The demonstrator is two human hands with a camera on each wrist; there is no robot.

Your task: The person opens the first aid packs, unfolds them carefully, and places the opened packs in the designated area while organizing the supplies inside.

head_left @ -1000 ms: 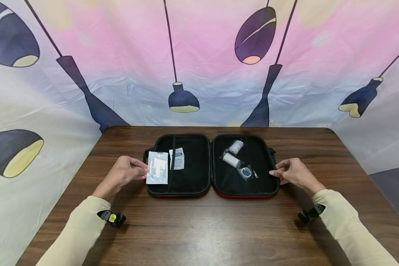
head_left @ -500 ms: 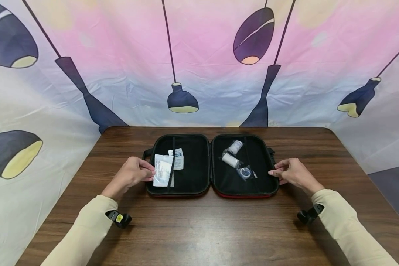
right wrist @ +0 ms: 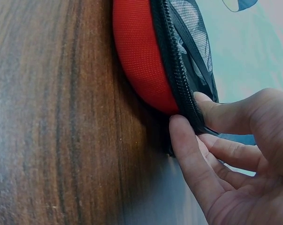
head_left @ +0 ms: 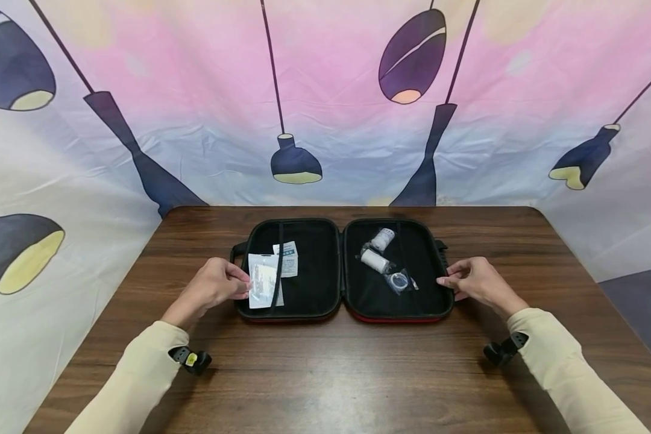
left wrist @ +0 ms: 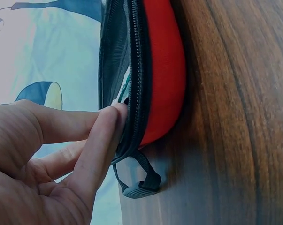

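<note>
A red zip case with a black lining (head_left: 314, 292) lies unfolded on the table. At its left edge, my left hand (head_left: 208, 283) pinches a flat white printed packet (head_left: 262, 286), which sits partly beneath a black elastic strap (head_left: 278, 268). A smaller white packet (head_left: 290, 262) lies beside it. In the left wrist view, thumb and forefinger meet right at the zipped rim (left wrist: 137, 61), hiding most of the packet. My right hand (head_left: 478, 282) grips the case's right edge. The right wrist view shows its thumb inside the rim and forefinger against the red shell (right wrist: 139, 56).
Two white rolls in clear wrap (head_left: 375, 260) and a bagged round item (head_left: 398, 281) lie in the case's right half. A carry handle (left wrist: 143, 187) sticks out at the left side. Brown wooden table (head_left: 325, 374) extends in front; a printed cloth (head_left: 217, 90) hangs behind.
My left hand has brought the white packet rightward into the left half, and the strap now crosses over it; lately it slid slightly down. The right hand keeps its hold.
</note>
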